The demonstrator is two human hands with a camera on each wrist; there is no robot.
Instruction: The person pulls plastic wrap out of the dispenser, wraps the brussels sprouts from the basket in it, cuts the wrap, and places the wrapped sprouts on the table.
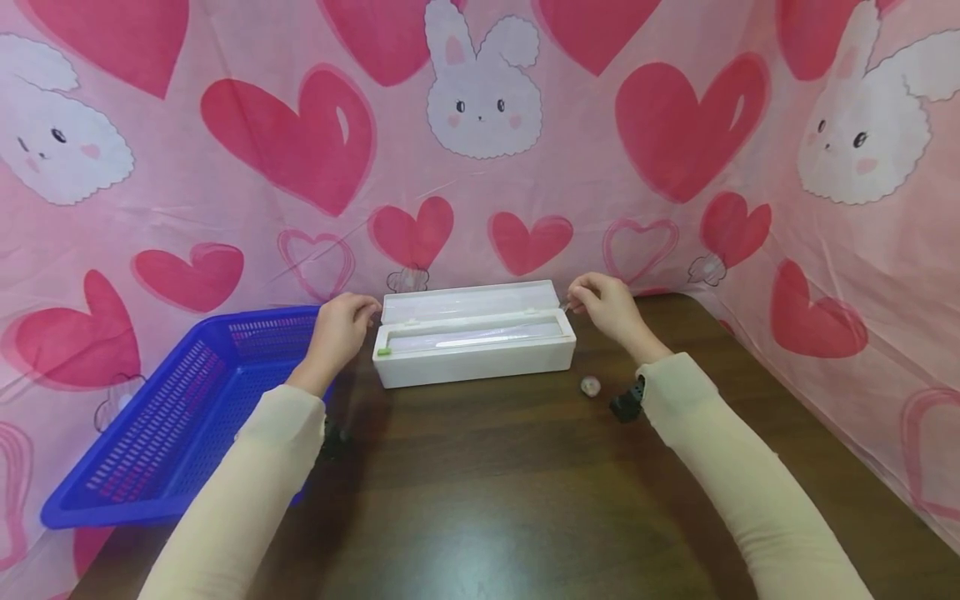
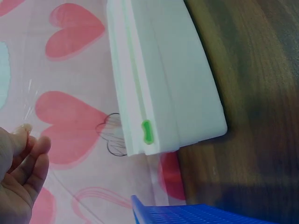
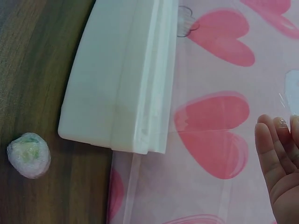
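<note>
A long white cling film dispenser box [image 1: 474, 360] stands at the back of the table with its lid [image 1: 471, 302] tipped back. A green slide cutter [image 2: 147, 132] sits at the left end of its track. Beyond that left end, my left hand [image 1: 341, 329] pinches the clear cling film between thumb and fingertips. My right hand [image 1: 606, 304] pinches the film's other side past the right end of the box. Thin glints near the fingertips in both wrist views mark the transparent film, whose outline hardly shows. Both hands are raised about level with the lid.
On the left is a blue plastic basket [image 1: 176, 507] with perforated sides, below my left forearm. A small film-wrapped ball [image 1: 590, 386] lies on the brown table [image 1: 480, 475], right of the box and near my right wrist. A pink heart-and-rabbit cloth [image 1: 480, 187] hangs close behind.
</note>
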